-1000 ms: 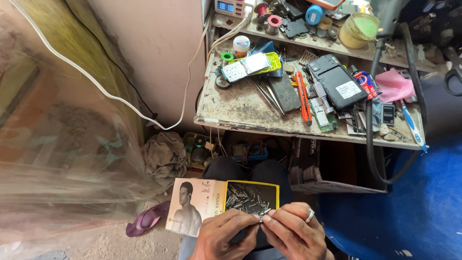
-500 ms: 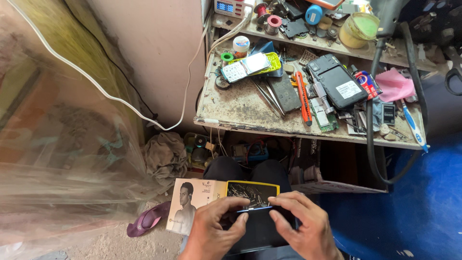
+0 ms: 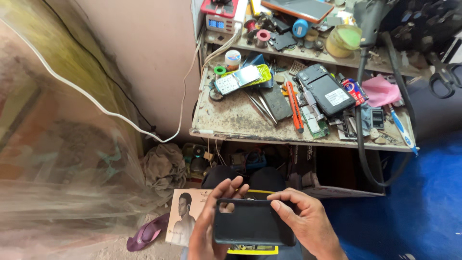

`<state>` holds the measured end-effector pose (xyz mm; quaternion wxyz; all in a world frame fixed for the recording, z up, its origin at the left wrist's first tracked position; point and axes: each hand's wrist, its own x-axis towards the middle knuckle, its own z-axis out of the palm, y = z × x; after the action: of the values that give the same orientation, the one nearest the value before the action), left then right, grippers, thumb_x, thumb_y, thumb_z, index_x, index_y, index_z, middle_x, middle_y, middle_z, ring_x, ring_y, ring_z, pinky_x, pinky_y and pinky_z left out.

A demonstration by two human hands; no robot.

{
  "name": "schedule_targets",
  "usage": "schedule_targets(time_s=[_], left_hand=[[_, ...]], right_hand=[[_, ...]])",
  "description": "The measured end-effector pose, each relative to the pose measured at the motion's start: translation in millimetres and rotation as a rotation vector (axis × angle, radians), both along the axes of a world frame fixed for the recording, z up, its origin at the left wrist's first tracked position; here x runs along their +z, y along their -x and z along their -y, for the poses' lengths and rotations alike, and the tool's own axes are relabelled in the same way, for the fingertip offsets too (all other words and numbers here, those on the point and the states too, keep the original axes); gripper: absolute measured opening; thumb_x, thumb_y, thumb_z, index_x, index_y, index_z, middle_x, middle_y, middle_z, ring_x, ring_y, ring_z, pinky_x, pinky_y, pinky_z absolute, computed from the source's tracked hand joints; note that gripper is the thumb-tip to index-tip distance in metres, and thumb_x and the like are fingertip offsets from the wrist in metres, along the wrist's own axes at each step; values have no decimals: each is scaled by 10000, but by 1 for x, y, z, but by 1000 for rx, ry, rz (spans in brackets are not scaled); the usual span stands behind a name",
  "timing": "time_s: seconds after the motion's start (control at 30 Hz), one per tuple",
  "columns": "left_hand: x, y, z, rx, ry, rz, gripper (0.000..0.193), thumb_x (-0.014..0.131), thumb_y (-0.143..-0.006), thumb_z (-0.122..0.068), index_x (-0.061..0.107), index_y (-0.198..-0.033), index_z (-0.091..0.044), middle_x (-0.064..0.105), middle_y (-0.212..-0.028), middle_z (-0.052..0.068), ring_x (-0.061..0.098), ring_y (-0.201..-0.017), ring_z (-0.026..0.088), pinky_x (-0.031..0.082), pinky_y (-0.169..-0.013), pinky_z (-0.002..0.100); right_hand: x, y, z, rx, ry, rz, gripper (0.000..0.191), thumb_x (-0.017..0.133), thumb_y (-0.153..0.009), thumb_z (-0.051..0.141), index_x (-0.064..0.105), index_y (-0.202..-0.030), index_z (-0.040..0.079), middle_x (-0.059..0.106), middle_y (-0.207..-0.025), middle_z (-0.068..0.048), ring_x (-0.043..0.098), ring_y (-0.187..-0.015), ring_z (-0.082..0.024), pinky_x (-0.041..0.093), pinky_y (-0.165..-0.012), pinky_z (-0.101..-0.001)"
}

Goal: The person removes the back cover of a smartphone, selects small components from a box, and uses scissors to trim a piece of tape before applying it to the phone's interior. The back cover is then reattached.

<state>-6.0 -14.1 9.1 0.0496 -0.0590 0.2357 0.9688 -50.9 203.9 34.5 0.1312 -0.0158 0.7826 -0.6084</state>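
Note:
A black phone in a dark case (image 3: 250,222) lies back side up between both hands, low in the middle of the view. My left hand (image 3: 211,221) grips its left end, fingers curled over the top edge. My right hand (image 3: 308,224) holds the right end, thumb on the back. Under the phone rests a yellow and black box (image 3: 255,249), with a white carton bearing a person's picture (image 3: 185,216) to its left.
A worn workbench (image 3: 236,120) ahead carries an opened phone (image 3: 327,94), tweezers, an orange-handled tool (image 3: 294,101), a pink cloth (image 3: 382,91) and small parts. A white cable (image 3: 120,115) runs along the wall. A purple sandal (image 3: 147,232) lies on the floor. Blue floor covering is at right.
The hands first worked close together over the yellow box. They have spread apart and now hold the black phone flat, raised and larger in view.

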Motion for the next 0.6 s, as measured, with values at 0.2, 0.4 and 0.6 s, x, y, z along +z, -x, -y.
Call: schedule_targets(time_s=[0.2, 0.4, 0.6], left_hand=[[-29, 3, -35, 146, -185, -222, 905, 609, -936, -468, 235, -1600, 19, 258, -1674, 266, 286, -1546, 427, 244, -1250, 571], [-43, 19, -48, 199, -200, -9, 836, 610, -874, -329, 263, -1559, 2, 290, -1648, 255, 316, -1513, 427, 272, -1211, 585], [-66, 38, -25, 74, -343, -233, 835, 613, -896, -291, 237, -1583, -1, 227, -1657, 291, 249, -1520, 491, 218, -1223, 605]], right_hand=[[-25, 3, 12, -175, 193, 87, 188, 720, -901, 82, 798, -1037, -22, 753, -885, -14, 661, -807, -57, 532, -724, -216], [-47, 1, 16, -188, 256, 103, 213, 712, -915, 110, 789, -1061, -24, 776, -902, -37, 680, -819, -66, 547, -753, -227], [-32, 13, 9, -184, 405, 106, 305, 745, -877, 119, 739, -1160, 5, 750, -960, -32, 654, -841, -80, 532, -762, -241]])
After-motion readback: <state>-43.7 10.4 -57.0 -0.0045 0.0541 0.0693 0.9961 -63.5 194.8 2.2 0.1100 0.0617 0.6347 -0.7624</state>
